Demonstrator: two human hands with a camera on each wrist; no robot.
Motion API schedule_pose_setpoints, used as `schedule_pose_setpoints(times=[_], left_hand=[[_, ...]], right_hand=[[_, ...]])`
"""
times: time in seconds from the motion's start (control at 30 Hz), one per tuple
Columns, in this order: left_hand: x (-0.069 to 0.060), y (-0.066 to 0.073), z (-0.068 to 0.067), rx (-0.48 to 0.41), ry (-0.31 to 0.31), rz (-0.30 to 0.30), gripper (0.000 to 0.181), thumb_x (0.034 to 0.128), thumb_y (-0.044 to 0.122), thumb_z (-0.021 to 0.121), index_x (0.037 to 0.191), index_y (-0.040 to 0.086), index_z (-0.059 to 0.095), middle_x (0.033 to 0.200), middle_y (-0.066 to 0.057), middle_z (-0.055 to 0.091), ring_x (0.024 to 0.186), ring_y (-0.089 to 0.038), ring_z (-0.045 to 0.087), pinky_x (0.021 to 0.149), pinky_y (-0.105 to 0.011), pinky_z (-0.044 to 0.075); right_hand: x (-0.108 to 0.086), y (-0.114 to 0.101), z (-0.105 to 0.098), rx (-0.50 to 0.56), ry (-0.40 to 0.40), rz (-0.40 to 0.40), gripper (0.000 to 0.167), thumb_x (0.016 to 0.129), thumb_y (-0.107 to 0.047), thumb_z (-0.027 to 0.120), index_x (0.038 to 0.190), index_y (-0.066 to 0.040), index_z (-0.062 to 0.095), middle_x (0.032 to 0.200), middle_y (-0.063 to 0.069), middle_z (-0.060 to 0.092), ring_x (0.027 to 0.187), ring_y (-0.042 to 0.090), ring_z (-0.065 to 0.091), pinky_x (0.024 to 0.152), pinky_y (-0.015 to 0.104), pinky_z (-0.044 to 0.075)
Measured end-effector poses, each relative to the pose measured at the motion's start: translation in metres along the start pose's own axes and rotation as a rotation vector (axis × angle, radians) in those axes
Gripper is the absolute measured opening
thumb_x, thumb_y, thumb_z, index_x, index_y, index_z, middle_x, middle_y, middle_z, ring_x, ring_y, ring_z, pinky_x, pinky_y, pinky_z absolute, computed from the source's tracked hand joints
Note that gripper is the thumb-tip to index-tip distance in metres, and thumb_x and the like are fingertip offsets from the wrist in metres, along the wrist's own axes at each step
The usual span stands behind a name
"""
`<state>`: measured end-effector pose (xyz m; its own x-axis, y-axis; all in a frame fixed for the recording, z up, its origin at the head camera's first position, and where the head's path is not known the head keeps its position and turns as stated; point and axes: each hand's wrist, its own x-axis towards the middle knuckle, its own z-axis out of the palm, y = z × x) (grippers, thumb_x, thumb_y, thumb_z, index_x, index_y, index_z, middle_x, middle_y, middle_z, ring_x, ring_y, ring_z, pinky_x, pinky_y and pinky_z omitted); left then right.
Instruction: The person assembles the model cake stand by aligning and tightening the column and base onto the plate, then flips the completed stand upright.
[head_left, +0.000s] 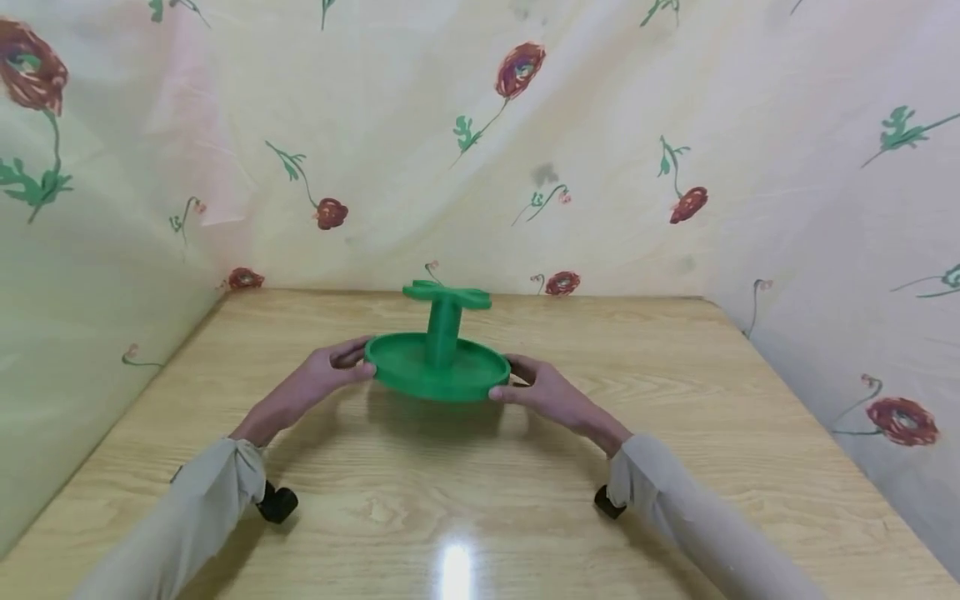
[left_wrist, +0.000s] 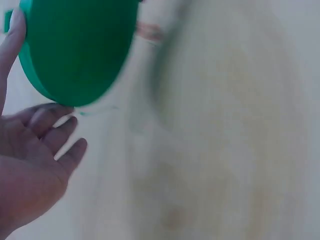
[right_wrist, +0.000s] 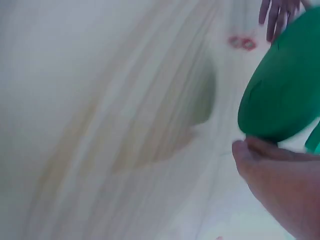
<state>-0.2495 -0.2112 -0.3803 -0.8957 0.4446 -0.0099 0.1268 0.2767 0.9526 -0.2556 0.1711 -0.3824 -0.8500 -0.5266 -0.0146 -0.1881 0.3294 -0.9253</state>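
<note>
A green round tray-like stand point(head_left: 405, 354) has a low rim, a thick central post and a lobed, petal-shaped top. Both hands hold it by opposite sides, raised over the table with a shadow beneath. My left hand point(head_left: 326, 375) grips the left rim, thumb at the front and fingers behind. On the right rim, my right hand point(head_left: 553, 396) grips the same way. The left wrist view catches the smooth green underside point(left_wrist: 80, 55), with some fingers spread off the rim. In the right wrist view, thumb and fingers pinch the edge of the stand point(right_wrist: 280, 90).
A wood-grain table point(head_left: 360, 517) spreads below, with a bright light reflection near its front. Flower-printed cloth point(head_left: 390, 125) hangs behind and along both sides. Small black devices point(head_left: 277, 504) sit under each sleeved wrist.
</note>
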Motion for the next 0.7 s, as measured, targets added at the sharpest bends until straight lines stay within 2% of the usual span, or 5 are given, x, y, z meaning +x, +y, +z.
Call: schedule_pose_setpoints(times=[0.1,0.23,0.33,0.5,0.7], left_hand=[[-0.004,0.024,-0.004,0.015,0.036,-0.052,0.075,0.1082,0.045,0.053,0.163,0.002,0.025,0.167,-0.021,0.025,0.153,-0.041,0.022,0.121,-0.06,0.018],[-0.005,0.058,0.0,0.029,0.017,-0.107,0.079,0.1078,0.058,0.042,0.158,-0.003,0.036,0.163,-0.022,0.034,0.151,-0.042,0.028,0.122,-0.056,0.022],[0.001,0.084,0.003,0.027,-0.039,-0.153,0.083,0.1068,0.063,0.037,0.154,-0.006,0.041,0.153,-0.026,0.047,0.145,-0.042,0.04,0.119,-0.053,0.032],[0.01,0.121,0.001,0.103,-0.122,-0.247,0.092,0.1037,0.07,0.031,0.148,-0.009,0.045,0.138,-0.027,0.061,0.131,-0.039,0.058,0.111,-0.049,0.043],[0.022,0.143,0.001,0.144,-0.201,-0.357,0.099,0.1032,0.072,0.022,0.132,-0.016,0.056,0.112,-0.021,0.073,0.105,-0.031,0.072,0.099,-0.042,0.055]], right_hand=[[-0.003,-0.018,0.003,0.026,0.102,0.034,0.072,0.104,-0.038,0.064,0.156,0.004,0.038,0.153,0.022,0.047,0.145,0.039,0.04,0.115,0.056,0.036],[-0.003,-0.049,-0.007,-0.005,0.178,0.073,0.074,0.107,-0.051,0.05,0.149,0.01,0.045,0.145,0.028,0.055,0.134,0.044,0.052,0.113,0.057,0.038],[-0.005,-0.074,-0.026,-0.037,0.167,0.117,0.079,0.107,-0.059,0.043,0.143,0.011,0.052,0.137,0.027,0.062,0.126,0.04,0.06,0.11,0.05,0.045],[-0.009,-0.106,-0.053,-0.071,0.099,0.216,0.085,0.104,-0.067,0.039,0.132,0.012,0.058,0.114,0.023,0.072,0.099,0.025,0.073,0.093,0.038,0.058],[-0.012,-0.118,-0.067,-0.1,0.072,0.264,0.087,0.105,-0.066,0.037,0.122,0.016,0.061,0.093,0.021,0.075,0.081,0.021,0.076,0.08,0.034,0.062]])
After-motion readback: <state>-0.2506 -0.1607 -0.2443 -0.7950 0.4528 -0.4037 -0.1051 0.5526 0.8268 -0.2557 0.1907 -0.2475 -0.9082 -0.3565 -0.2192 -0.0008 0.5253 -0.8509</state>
